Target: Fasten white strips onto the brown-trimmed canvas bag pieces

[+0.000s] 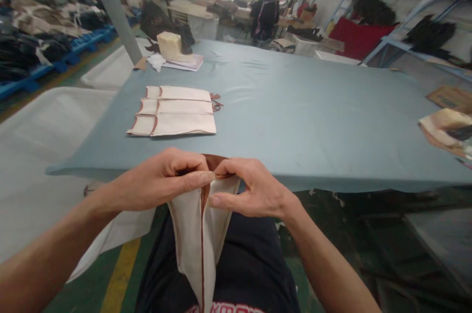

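Observation:
My left hand (177, 177) and my right hand (250, 187) both grip the top edge of a cream fabric pouch (190, 234) with brown trim. The pouch hangs down in front of my dark clothing, its lower end narrowing toward the bottom of the view. Its brown-edged mouth lies between my hands, thumbs on the near side and fingers curled over the rim. Beyond them on the table, several similar cream pouches (184, 124) lie flat in an overlapping row, with brown ties (217, 102) at their right end.
A table (295, 106) with a blue-grey cover spans the view. A yellowish block (169, 46) sits on papers at its far left corner. White bins (55, 111) stand to the left. Fabric pieces (448, 128) lie at the right edge. A person (265, 15) is in the background.

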`<control>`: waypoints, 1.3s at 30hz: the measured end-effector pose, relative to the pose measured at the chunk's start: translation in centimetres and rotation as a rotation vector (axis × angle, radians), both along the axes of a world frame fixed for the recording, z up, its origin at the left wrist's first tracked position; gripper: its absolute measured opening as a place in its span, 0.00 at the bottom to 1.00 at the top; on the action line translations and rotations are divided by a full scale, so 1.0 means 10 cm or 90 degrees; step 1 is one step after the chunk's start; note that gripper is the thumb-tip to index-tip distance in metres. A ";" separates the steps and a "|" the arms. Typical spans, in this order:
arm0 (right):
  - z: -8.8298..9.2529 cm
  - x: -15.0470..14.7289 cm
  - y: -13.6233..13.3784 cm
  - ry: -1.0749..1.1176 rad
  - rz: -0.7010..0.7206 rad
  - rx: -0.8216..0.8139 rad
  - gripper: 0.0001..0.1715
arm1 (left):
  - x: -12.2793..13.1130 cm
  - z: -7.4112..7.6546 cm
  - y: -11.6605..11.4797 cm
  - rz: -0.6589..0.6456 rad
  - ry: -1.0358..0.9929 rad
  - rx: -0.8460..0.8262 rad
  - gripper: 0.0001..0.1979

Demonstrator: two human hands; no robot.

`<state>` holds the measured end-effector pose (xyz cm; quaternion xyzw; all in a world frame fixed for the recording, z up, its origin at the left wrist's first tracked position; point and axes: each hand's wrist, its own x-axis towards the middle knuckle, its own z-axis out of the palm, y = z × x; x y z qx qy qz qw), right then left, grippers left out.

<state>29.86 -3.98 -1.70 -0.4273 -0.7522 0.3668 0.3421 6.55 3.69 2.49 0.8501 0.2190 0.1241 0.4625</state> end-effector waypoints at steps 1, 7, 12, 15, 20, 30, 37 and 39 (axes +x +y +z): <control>0.04 -0.04 0.01 -0.002 0.010 0.017 0.21 | 0.00 0.02 -0.02 0.004 -0.011 0.014 0.21; 0.08 -0.08 0.01 -0.020 0.087 0.005 0.23 | -0.11 0.04 -0.14 -0.015 -0.009 0.103 0.13; 0.07 -0.07 -0.07 -0.124 0.059 0.033 0.19 | -0.17 -0.03 -0.17 -0.010 -0.002 0.178 0.09; 0.10 -0.09 -0.09 -0.157 0.038 0.068 0.18 | -0.21 -0.11 -0.18 0.006 -0.013 0.245 0.06; 0.08 -0.06 -0.05 0.002 0.113 -0.021 0.15 | -0.25 -0.22 -0.28 0.009 -0.050 0.376 0.08; -0.16 -0.02 -0.11 0.322 0.138 -0.300 0.23 | -0.24 -0.41 -0.48 -0.027 -0.115 0.600 0.15; -0.24 -0.04 -0.22 0.391 0.080 -0.339 0.35 | -0.22 -0.56 -0.51 -0.019 -0.156 0.609 0.21; -0.25 -0.07 -0.25 0.413 0.051 -0.342 0.39 | -0.20 -0.64 -0.55 0.015 -0.168 0.605 0.26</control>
